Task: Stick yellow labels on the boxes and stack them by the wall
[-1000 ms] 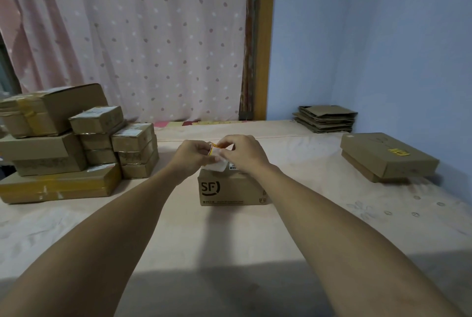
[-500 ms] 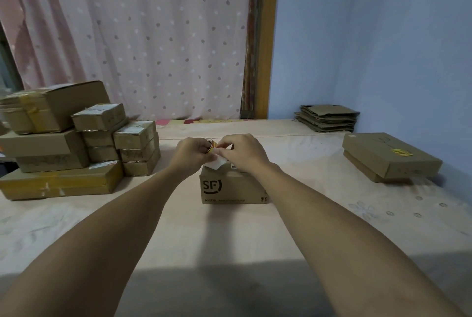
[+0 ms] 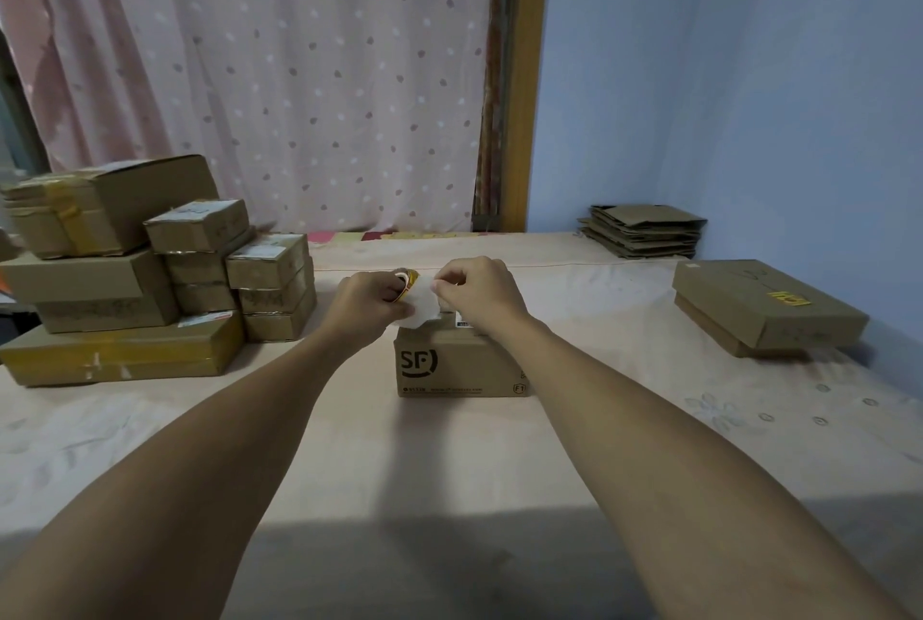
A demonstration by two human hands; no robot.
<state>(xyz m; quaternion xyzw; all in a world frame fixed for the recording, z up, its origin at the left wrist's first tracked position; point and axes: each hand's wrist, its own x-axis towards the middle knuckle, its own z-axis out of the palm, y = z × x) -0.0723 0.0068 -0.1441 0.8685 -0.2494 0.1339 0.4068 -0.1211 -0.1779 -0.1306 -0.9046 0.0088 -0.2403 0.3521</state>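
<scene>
Boxes (image 3: 100,280) stand piled left, labelled box (image 3: 769,305) right by wall (image 3: 749,70).

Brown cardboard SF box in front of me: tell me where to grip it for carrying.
Grip the brown cardboard SF box by its left and right end faces, coming in from both sides: it sits flat and upright, and nothing stands against either end.

Pink dotted curtain (image 3: 279,80), blue wall (image 3: 749,95)
</scene>
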